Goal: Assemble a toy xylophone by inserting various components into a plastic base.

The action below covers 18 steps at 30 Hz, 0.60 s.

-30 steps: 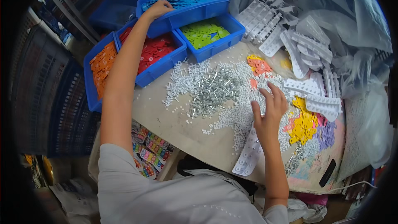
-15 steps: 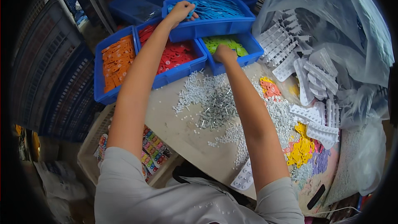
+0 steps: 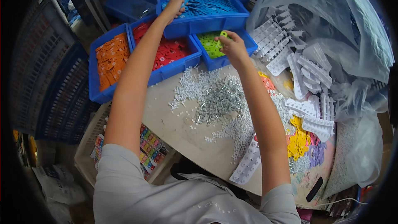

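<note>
At the left end of the top blue bin [image 3: 215, 21], my left hand [image 3: 173, 10] pinches a flat blue plastic piece [image 3: 185, 1] with a ring-shaped end. Many more blue pieces [image 3: 213, 6] fill that bin. My right hand [image 3: 234, 49] is raised over the lower right bin [image 3: 244, 51], its fingers closed on a flat green plastic piece [image 3: 223, 35] with a hole at its end. Below it lie loose green pieces [image 3: 208, 46]. Part of the red pieces [image 3: 172, 52] in the middle bin is hidden by my left arm; orange pieces [image 3: 112, 60] fill the left bin.
Piles of metal pins [image 3: 217, 103] and small white beads [image 3: 232, 135] cover the table's middle. White toothed plastic strips [image 3: 317, 126] and yellow pieces [image 3: 297, 143] lie right, beside clear plastic bags [image 3: 365, 141]. A beige crate [image 3: 89, 141] with multicoloured pieces stands lower left.
My right hand has lifted out of the green pieces and now shows one between its fingers. My left hand stays at the blue bin with its piece. The view has shifted slightly.
</note>
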Tool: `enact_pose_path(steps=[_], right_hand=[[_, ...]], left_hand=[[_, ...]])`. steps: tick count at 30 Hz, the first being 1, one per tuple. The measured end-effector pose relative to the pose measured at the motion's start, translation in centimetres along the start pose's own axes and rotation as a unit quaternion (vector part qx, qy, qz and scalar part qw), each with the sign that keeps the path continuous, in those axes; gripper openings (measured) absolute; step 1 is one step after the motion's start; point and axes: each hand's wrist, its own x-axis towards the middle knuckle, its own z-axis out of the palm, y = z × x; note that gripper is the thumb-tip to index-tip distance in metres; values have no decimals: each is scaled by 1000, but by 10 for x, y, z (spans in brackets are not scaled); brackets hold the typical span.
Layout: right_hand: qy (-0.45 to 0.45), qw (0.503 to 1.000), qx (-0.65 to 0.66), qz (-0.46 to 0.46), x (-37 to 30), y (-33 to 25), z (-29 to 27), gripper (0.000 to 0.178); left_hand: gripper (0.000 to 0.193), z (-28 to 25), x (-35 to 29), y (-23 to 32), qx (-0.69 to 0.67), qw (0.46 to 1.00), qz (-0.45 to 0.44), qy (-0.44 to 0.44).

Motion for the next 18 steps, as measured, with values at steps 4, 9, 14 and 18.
enact_pose_path(steps=[4, 9, 14, 18], right_hand=[[-67, 993, 90, -24, -87, -44, -13, 30], [-12, 998, 68, -3, -199, -63, -44, 24], [124, 852, -414, -295, -300, -48, -67, 6], [227, 875, -390, -173, -381, -42, -65, 8]], left_hand=[[29, -8, 2, -8, 49, 996, 74, 30], [25, -17, 29, -37, 128, 951, 268, 85], [26, -17, 29, -35, 178, 922, 311, 146], [26, -17, 22, -30, 132, 934, 304, 135]])
